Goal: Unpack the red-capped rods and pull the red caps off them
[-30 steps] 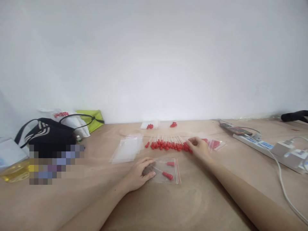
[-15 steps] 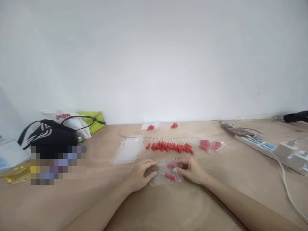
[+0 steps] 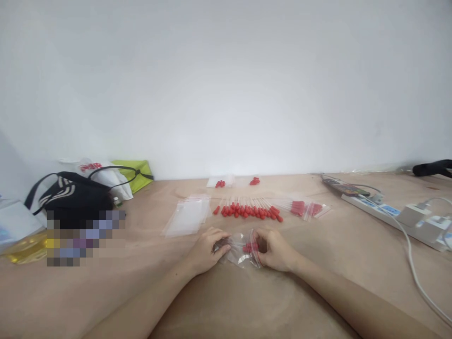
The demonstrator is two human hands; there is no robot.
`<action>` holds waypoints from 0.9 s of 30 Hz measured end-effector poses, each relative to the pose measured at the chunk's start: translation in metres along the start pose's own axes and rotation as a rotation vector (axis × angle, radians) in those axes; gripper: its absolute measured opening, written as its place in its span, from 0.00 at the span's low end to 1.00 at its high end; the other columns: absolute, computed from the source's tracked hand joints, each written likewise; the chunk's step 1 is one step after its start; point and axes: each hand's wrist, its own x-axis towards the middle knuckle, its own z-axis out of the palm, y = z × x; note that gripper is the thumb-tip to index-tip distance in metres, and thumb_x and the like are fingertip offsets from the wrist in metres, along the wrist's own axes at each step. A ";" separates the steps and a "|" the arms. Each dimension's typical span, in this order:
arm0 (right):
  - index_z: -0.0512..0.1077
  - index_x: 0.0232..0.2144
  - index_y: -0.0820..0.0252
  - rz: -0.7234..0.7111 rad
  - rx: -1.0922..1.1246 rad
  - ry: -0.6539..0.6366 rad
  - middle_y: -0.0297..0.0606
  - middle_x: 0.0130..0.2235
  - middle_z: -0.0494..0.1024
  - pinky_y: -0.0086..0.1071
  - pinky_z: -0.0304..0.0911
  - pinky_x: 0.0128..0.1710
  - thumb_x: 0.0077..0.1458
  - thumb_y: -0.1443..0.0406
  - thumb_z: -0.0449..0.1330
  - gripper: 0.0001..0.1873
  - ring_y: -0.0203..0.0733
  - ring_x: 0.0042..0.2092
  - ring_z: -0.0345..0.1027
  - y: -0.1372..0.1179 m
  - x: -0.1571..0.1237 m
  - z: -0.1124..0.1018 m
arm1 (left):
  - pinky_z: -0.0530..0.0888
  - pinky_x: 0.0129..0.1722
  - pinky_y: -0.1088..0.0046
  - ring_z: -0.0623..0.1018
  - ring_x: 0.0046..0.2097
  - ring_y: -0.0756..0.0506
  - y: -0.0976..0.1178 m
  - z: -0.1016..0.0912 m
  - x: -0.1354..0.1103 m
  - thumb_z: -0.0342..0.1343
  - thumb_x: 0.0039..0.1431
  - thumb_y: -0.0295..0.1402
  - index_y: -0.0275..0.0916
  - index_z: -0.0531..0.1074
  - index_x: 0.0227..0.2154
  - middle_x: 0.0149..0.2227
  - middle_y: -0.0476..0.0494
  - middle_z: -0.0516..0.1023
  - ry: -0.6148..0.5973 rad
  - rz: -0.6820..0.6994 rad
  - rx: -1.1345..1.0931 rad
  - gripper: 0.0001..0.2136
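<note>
A clear zip bag (image 3: pixel 237 259) is held between my two hands just above the table. Inside it, red-tipped sticks (image 3: pixel 250 246) lie with their heads close together toward the zip end. My left hand (image 3: pixel 205 250) pinches the bag's left end between thumb and fingers. At the right, my right hand (image 3: pixel 278 250) grips the end with the red zip strip. Behind the hands lies a row of loose red-tipped sticks (image 3: pixel 247 211), heads facing me. Flat zip bags (image 3: pixel 187 217) are stacked to its left, and filled bags of red-tipped sticks (image 3: pixel 305 208) overlap at its right.
Near the wall are two small groups of red pieces (image 3: pixel 220 183) on clear bags. A black bag (image 3: pixel 79 200), a green box (image 3: pixel 137 175) and a bottle of yellow liquid (image 3: pixel 26 247) stand left. At right lie a power strip (image 3: pixel 374 207), a phone (image 3: pixel 348 187) and a white cable (image 3: pixel 411 256).
The red heads inside the bag have come together from two separate spots. The bag is bunched more, and my right hand has shifted slightly left toward my left hand.
</note>
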 end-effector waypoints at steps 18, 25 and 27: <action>0.71 0.34 0.61 0.209 0.501 -0.065 0.32 0.24 0.72 0.26 0.57 0.23 0.45 0.58 0.57 0.15 0.33 0.24 0.62 0.019 0.000 0.010 | 0.70 0.37 0.73 0.73 0.35 0.50 0.013 -0.012 -0.009 0.63 0.38 0.28 0.40 0.47 0.55 0.40 0.41 0.69 0.265 -0.738 -0.862 0.41; 0.66 0.27 0.60 0.350 0.843 0.117 0.30 0.23 0.69 0.26 0.58 0.22 0.37 0.56 0.62 0.16 0.31 0.23 0.62 0.018 0.003 0.011 | 0.69 0.38 0.73 0.74 0.36 0.48 0.007 -0.001 -0.008 0.66 0.30 0.30 0.35 0.70 0.30 0.35 0.43 0.73 0.203 -0.652 -1.035 0.19; 0.66 0.26 0.60 0.377 0.876 0.134 0.29 0.23 0.69 0.26 0.59 0.22 0.35 0.57 0.64 0.17 0.30 0.23 0.62 0.017 0.004 0.009 | 0.69 0.35 0.74 0.73 0.34 0.48 0.006 0.000 -0.007 0.65 0.33 0.33 0.34 0.71 0.29 0.31 0.45 0.74 0.157 -0.639 -1.006 0.17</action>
